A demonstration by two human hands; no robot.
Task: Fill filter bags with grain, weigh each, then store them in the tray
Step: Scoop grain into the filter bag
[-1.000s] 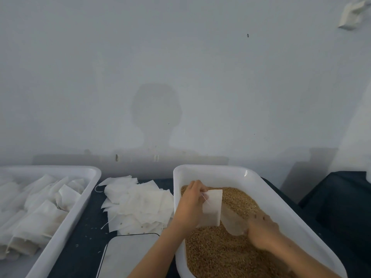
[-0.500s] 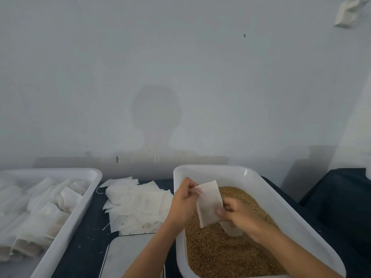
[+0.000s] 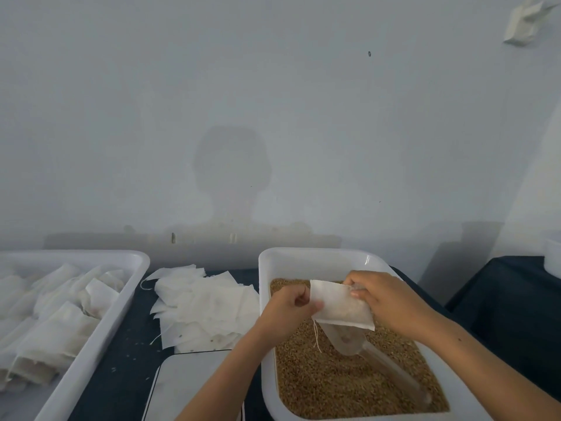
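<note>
Bag now turned sideways — left hand, right hand pinching its ends over grain.

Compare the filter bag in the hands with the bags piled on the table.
The held filter bag is up over the grain tub, gripped by the left hand and right hand; the loose bags lie flat, overlapping, untouched. Both are white with strings.
</note>
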